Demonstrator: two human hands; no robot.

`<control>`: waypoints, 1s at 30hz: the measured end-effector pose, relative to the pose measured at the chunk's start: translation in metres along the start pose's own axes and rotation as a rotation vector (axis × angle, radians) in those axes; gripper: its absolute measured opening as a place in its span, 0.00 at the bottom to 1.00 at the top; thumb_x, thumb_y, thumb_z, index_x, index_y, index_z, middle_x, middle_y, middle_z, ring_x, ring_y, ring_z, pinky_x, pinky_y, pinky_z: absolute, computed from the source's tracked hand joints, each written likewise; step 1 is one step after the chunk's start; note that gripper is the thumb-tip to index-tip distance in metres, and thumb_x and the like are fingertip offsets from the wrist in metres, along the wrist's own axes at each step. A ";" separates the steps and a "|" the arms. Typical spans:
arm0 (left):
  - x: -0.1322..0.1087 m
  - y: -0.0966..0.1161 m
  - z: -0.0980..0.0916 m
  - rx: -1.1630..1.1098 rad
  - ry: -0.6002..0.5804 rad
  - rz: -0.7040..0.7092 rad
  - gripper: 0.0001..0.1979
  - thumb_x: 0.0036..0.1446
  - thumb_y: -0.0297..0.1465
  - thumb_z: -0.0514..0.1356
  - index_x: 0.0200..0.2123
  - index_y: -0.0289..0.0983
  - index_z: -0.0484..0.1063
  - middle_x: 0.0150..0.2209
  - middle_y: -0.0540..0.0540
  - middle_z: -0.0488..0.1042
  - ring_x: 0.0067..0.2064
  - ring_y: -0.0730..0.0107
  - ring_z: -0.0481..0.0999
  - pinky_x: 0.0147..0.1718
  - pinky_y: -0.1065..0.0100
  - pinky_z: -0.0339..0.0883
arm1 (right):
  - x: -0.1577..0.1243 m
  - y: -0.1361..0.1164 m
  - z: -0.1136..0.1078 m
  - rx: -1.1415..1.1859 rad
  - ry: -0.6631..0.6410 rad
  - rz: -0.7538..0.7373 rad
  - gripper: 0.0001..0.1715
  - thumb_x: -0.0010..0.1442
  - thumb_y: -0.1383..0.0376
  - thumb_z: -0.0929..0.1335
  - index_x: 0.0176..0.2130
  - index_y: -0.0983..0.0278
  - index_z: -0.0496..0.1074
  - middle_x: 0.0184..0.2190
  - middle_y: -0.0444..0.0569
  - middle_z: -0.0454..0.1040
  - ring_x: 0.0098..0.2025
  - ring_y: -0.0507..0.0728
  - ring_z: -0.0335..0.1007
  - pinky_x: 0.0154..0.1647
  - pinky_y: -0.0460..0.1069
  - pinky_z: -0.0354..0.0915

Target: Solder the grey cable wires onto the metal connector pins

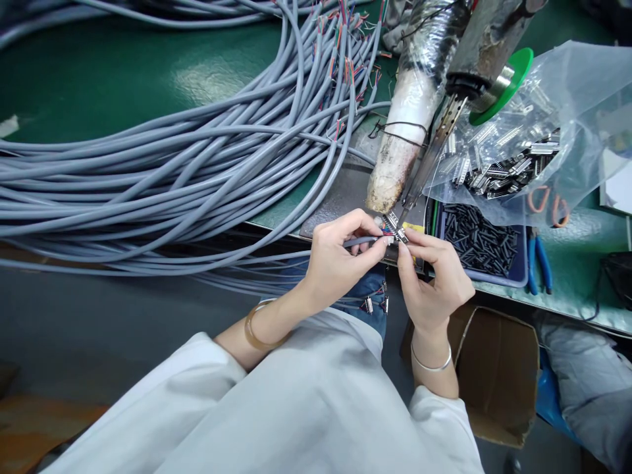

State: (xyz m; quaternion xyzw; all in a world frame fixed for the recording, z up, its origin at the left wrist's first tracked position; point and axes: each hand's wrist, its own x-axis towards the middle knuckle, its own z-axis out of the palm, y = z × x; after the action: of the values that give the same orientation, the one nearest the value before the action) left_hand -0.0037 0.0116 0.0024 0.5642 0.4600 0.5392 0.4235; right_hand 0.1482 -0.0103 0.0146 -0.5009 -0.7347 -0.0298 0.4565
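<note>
My left hand (345, 253) is closed, with the end of a grey cable (363, 241) pinched between its fingers. Thin coloured wires fan out from that cable end. They reach a small metal connector (395, 226), whose lower right end my right hand (429, 273) pinches between thumb and fingers. Right above the connector is the tip of a soldering iron (429, 161), pointing down and touching or very close to it; I cannot tell which. A white wrapped tube (402, 131) slants down beside the iron and ends just above my fingers.
Many grey cables (197, 171) with stripped ends cover the bench's left. To the right are a green solder spool (523, 79), a plastic bag (582, 99) of connectors, a bin (521, 266) of black sleeves, orange-handled scissors (560, 210) and blue-handled pliers (543, 263). A cardboard box (496, 375) stands below.
</note>
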 end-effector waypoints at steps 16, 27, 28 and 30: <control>0.004 0.004 -0.003 0.007 0.016 0.009 0.05 0.56 0.28 0.67 0.30 0.36 0.72 0.28 0.51 0.74 0.27 0.77 0.71 0.26 0.76 0.66 | 0.007 -0.004 0.000 0.024 0.023 -0.015 0.10 0.59 0.74 0.73 0.36 0.61 0.71 0.40 0.48 0.83 0.42 0.54 0.83 0.44 0.48 0.77; 0.001 0.001 -0.001 0.023 -0.006 -0.017 0.05 0.56 0.28 0.66 0.30 0.36 0.73 0.30 0.49 0.75 0.29 0.76 0.73 0.27 0.76 0.67 | 0.001 0.001 -0.001 -0.009 -0.019 -0.006 0.09 0.62 0.71 0.72 0.36 0.59 0.70 0.40 0.46 0.83 0.43 0.55 0.83 0.43 0.49 0.77; 0.000 0.001 -0.001 0.023 -0.008 -0.016 0.05 0.56 0.28 0.66 0.30 0.35 0.73 0.30 0.49 0.76 0.29 0.76 0.73 0.27 0.76 0.67 | 0.001 0.001 -0.001 -0.009 -0.020 -0.009 0.09 0.62 0.71 0.72 0.36 0.59 0.70 0.40 0.46 0.83 0.43 0.55 0.83 0.43 0.49 0.77; 0.000 0.000 -0.001 0.022 -0.011 -0.013 0.05 0.56 0.28 0.66 0.30 0.35 0.73 0.31 0.49 0.76 0.29 0.76 0.73 0.27 0.76 0.67 | 0.000 0.001 -0.001 -0.005 -0.021 -0.016 0.09 0.61 0.72 0.72 0.36 0.59 0.70 0.40 0.46 0.83 0.43 0.54 0.83 0.43 0.49 0.77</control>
State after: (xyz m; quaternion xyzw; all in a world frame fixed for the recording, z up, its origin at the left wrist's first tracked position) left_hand -0.0048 0.0113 0.0022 0.5685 0.4675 0.5282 0.4233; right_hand 0.1498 -0.0101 0.0151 -0.4965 -0.7434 -0.0297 0.4472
